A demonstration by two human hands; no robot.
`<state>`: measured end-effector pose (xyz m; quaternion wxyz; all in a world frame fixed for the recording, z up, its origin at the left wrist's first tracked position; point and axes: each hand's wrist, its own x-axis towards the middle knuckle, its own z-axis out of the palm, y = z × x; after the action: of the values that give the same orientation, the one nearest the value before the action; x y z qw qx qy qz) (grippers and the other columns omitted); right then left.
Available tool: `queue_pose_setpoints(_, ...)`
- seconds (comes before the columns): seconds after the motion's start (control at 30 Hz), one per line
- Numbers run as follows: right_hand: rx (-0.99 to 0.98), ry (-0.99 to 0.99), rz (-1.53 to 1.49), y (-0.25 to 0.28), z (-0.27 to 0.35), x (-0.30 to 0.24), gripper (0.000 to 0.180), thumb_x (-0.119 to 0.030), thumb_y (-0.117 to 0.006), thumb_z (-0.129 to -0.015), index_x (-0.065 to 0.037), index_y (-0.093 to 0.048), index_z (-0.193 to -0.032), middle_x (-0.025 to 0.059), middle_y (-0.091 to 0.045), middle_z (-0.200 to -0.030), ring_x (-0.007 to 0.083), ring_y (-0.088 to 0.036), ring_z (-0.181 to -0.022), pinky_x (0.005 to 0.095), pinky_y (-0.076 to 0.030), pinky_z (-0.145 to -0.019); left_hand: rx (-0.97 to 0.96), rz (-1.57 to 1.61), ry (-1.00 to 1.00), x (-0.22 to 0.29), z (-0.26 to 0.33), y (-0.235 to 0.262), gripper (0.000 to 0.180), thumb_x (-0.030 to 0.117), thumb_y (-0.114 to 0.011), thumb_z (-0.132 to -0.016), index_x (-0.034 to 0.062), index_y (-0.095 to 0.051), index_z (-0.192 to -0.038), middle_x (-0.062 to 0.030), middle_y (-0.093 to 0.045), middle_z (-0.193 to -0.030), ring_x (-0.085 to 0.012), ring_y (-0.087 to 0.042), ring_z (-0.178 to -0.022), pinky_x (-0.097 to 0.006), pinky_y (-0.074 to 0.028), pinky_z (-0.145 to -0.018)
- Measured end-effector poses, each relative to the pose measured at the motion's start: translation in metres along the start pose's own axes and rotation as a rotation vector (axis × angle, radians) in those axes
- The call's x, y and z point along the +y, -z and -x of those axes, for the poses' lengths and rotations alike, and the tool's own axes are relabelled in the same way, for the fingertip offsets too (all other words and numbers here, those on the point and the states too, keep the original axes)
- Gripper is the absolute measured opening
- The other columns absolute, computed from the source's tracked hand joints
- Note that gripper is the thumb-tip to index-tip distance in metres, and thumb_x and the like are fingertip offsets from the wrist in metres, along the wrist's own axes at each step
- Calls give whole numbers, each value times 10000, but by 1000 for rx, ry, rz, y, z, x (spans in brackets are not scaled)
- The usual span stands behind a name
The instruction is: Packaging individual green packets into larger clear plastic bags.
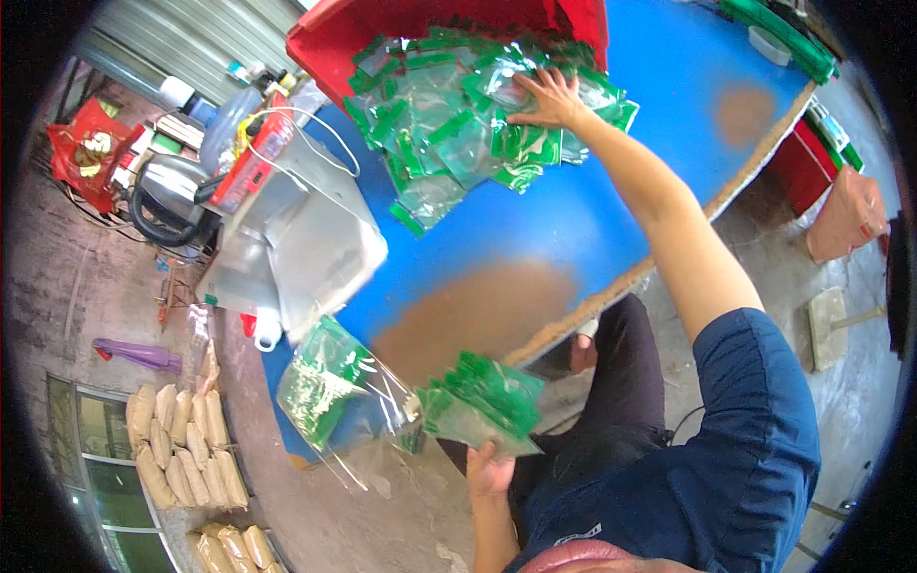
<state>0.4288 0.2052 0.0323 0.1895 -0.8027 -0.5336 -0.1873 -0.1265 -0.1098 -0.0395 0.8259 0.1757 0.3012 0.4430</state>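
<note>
My left hand (490,470) is closed on a stack of clear plastic bags with green ends (487,401), held in front of the table's near edge. My right hand (549,100) reaches far across the table. Its fingers are spread on a loose pile of similar green and clear bags (439,134), touching the top ones. The pile spills from the mouth of a red bin (320,43) onto the blue table. Left of the held stack, a larger clear bag (330,377) with green packets inside lies at the table's corner.
The blue tabletop (449,258) has a worn brown patch and a rough near edge. A pale metal box-like piece (320,244), a white cable and a kettle (167,196) crowd the left. Filled brown sacks (181,430) are stacked on the floor. A pinkish bag (845,215) stands right.
</note>
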Motion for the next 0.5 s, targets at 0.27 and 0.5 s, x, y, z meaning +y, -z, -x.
queue_pose_setpoints(0.27, -123, -37, -74, 16, 40, -32, 1114, -920, -545, -650, -249, -386, -1525, 267, -417, -1462, 495, -344, -1380, 765, -196, -1073, -45, 21, -47, 24, -8, 4, 707, 82, -744, -786, 57, -459, -1432, -104, -553, -1406, -301, -501, -1320, -520, -336, -1150)
queue_pose_setpoints(0.5, 42, 33, -140, 26, 70, -48, 979, -822, -660, -653, -214, -534, -1410, 239, -526, -1314, 453, -470, -1244, 670, -331, -1010, -76, 35, -49, 31, -10, 0, 724, 78, -759, -800, 19, -423, -1438, -115, -556, -1378, -313, -516, -1291, -507, -389, -1104)
